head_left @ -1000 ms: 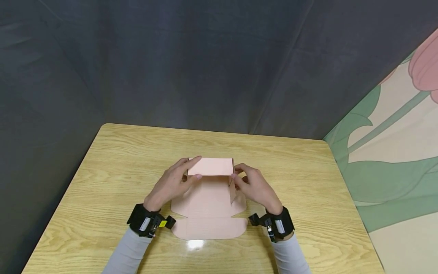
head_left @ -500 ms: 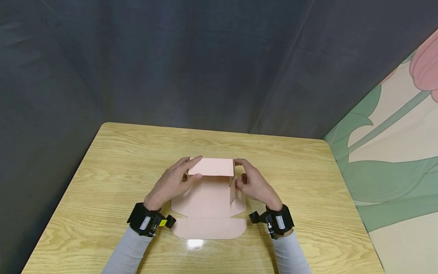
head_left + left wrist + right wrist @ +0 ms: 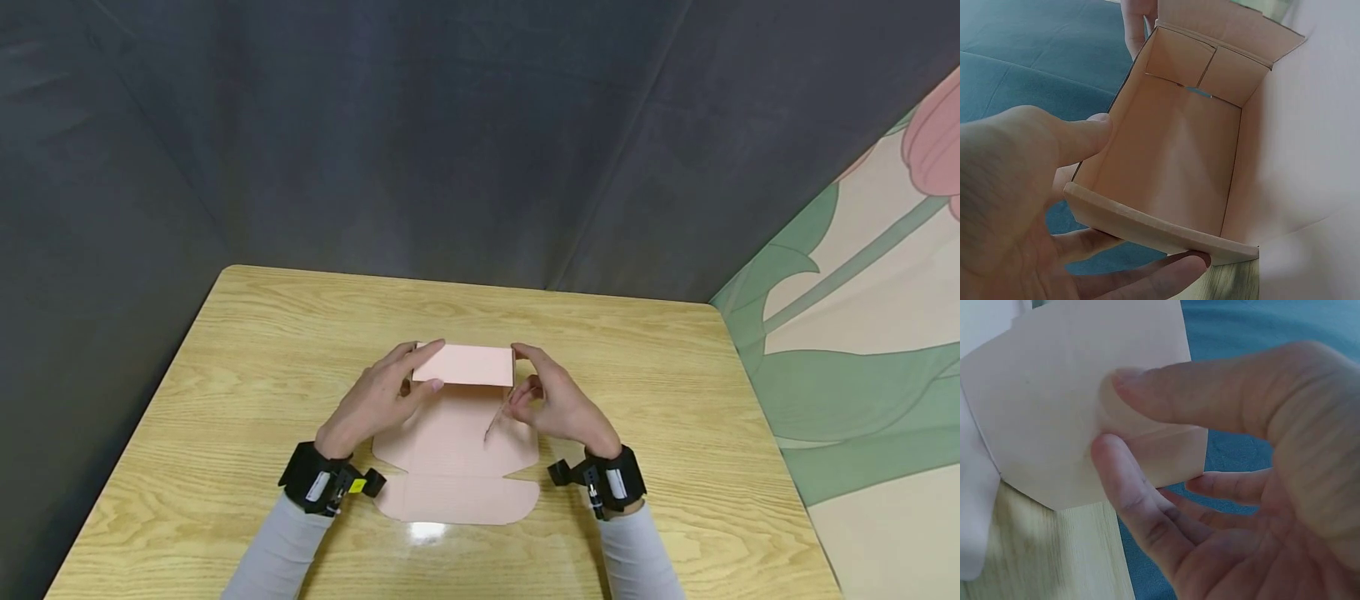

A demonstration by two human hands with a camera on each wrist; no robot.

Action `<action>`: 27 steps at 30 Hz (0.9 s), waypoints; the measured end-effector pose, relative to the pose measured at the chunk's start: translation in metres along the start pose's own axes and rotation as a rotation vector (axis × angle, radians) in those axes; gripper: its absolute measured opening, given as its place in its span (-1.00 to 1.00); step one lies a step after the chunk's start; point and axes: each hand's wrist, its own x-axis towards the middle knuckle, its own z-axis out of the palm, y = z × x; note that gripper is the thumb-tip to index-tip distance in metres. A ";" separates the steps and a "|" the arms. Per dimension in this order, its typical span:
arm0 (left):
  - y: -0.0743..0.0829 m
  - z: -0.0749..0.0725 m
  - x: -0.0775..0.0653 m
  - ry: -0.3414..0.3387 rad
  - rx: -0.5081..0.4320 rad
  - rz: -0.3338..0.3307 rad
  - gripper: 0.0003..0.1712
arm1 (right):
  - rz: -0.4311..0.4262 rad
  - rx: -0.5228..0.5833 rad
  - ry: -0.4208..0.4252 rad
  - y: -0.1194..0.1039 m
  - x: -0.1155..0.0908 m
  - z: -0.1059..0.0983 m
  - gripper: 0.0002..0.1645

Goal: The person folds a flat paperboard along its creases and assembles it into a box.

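Observation:
A partly folded cardboard box, pale pink inside and out, has one wall raised facing the head camera and its lid panel spread toward the person. My left hand grips its left end; in the left wrist view the thumb lies on the wall's edge and the fingers reach under the end wall. My right hand is at the right end, one finger at the far corner. In the right wrist view, its thumb and a fingertip press the outer face of a side flap.
The box's tuck flap lies on the wood-grain table at the near side. Dark curtain hangs behind the table, and a flower-patterned cloth is at the right. Black wrist cameras are strapped to both wrists.
The right thumb has left the raised wall's near corner and moved down to the side flap. The flap now leans further inward to the left. The left hand keeps its grip.

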 end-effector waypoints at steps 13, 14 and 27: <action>0.003 0.000 0.001 -0.006 0.027 -0.025 -0.26 | -0.019 -0.070 0.079 0.000 0.006 0.009 0.14; 0.003 0.001 0.001 -0.007 0.028 -0.027 -0.26 | -0.024 -0.084 0.087 0.000 0.006 0.010 0.13; 0.004 0.002 0.001 0.004 0.013 -0.031 -0.28 | 0.048 -0.165 0.221 0.003 0.013 0.028 0.12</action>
